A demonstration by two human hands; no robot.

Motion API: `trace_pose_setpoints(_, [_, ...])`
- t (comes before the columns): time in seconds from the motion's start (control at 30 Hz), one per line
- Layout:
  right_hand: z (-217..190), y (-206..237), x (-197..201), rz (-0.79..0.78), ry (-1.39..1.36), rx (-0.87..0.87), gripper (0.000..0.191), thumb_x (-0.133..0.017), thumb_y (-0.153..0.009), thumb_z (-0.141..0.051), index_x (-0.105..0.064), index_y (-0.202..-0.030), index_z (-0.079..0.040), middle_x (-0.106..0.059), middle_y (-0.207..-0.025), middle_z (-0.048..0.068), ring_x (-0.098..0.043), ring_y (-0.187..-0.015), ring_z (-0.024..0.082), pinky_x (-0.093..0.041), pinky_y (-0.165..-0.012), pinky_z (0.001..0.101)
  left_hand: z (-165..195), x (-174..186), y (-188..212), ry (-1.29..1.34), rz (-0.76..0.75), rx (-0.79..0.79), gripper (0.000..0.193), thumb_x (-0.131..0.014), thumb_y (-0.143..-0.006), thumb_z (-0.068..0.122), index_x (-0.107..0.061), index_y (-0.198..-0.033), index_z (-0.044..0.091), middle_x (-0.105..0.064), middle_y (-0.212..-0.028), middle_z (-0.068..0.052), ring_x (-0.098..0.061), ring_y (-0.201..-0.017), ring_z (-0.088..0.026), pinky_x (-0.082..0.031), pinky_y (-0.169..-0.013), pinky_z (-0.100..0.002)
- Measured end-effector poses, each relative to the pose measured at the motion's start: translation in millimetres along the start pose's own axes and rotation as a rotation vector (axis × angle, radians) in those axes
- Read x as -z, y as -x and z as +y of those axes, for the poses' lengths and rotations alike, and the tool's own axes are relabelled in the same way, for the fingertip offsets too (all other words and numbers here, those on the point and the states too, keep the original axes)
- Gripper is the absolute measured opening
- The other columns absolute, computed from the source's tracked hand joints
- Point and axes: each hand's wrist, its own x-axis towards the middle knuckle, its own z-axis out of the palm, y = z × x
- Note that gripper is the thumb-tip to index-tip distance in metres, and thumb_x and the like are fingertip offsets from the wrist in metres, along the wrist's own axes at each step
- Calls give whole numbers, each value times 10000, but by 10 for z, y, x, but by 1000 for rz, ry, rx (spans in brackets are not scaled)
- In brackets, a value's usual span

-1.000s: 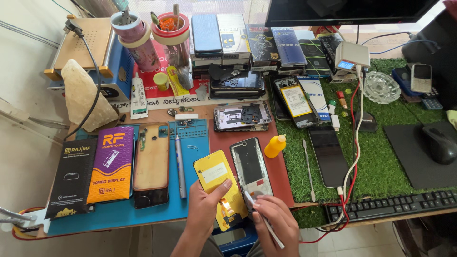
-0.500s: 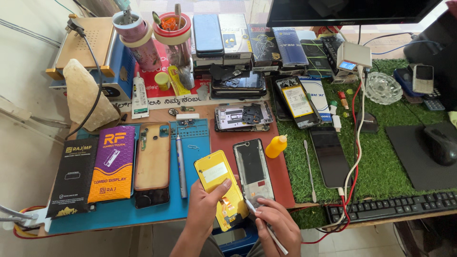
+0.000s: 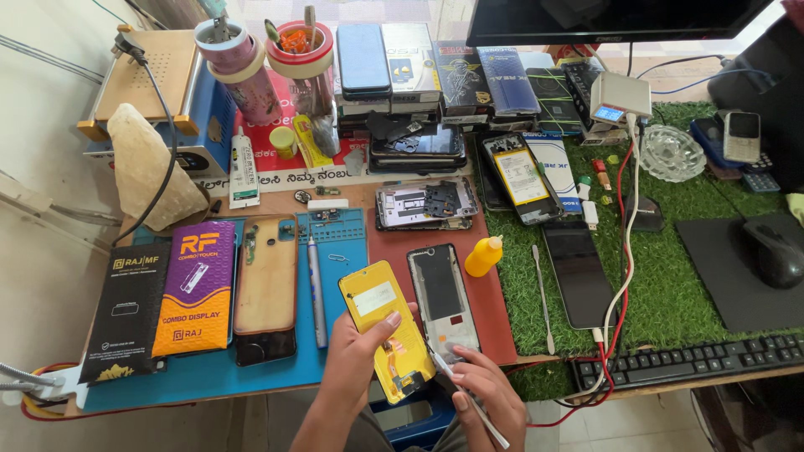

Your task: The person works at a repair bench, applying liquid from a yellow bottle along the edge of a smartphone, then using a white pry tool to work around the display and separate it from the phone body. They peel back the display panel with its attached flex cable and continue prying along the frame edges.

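1. Since a moment ago the right hand (image 3: 486, 393) has drawn in closer to the yellow display panel (image 3: 387, 328), and its thin metal tool (image 3: 469, 400) now points at the panel's lower end.
2. Left hand (image 3: 356, 356) is closed around the yellow display panel, thumb pressed on its face, holding it tilted at the near edge of the counter (image 3: 502, 335).
3. Right hand pinches the thin metal tool between its fingers; the tip lies near the flex connector at the panel's bottom.
4. Just right of the panel lies an open phone frame (image 3: 444, 297), flat on the red mat (image 3: 394, 251).
5. Beyond that frame, right of the panel, stands a small yellow bottle (image 3: 484, 256).
6. Left of the panel a screwdriver (image 3: 316, 289) rests on the blue mat (image 3: 209, 368), with a brown phone back (image 3: 266, 289) and two display boxes (image 3: 163, 297) farther left.
7. Farther from the panel, another opened phone (image 3: 427, 203) lies on the red mat.
8. Farthest off, stacked boxes (image 3: 435, 75) and two tape-ringed cups (image 3: 268, 63) stand at the back.
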Motion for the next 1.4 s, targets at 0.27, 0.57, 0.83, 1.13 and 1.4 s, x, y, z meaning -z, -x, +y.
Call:
trace_pose_setpoints(0.27, [-29,-28,40,-16,-28,-94,157,-643,-945,-114,-683,-1049,-3,-769,-1051,165,-705,-1226,399,-515,-1058,483,35,71,-48,1,-64,33,352,-655,-882,59,-642,-1215,-53,-778,-1157,-185,-759,-953,-210,-626,-822,-367])
trace_pose_setpoints(0.57, [-36,-38,82,-34,-94,-123,135,-610,-938,-83,-683,-1020,-3,-782,-989,164,-696,-1247,401,-526,-1040,469,66,101,-49,-18,-87,37,352,-658,-885,58,-641,-1218,-55,-771,-1164,-179,-756,-943,-205,-625,-811,-368])
trace_pose_setpoints(0.83, [19,47,140,-64,-155,-199,88,-570,-894,-50,-638,-868,-1,-763,-878,182,-693,-1252,427,-518,-995,483,120,87,-31,6,-106,64,389,-652,-879,60,-623,-1251,-49,-766,-1195,-173,-760,-939,-194,-635,-804,-366])
trace_pose_setpoints(1.13, [32,48,179,37,-374,-275,116,-562,-921,-33,-627,-979,44,-735,-970,219,-677,-1219,442,-526,-989,491,126,76,-23,21,-100,82,403,-643,-878,62,-611,-1267,-40,-757,-1215,-170,-759,-944,-196,-640,-799,-375])
trace_pose_setpoints(1.4, [-15,-10,152,-44,-189,-159,113,-623,-952,-66,-659,-1016,19,-757,-1047,192,-676,-1251,422,-511,-1037,477,110,93,-29,6,-95,80,404,-657,-875,73,-625,-1260,-43,-764,-1212,-171,-759,-944,-191,-634,-806,-367])
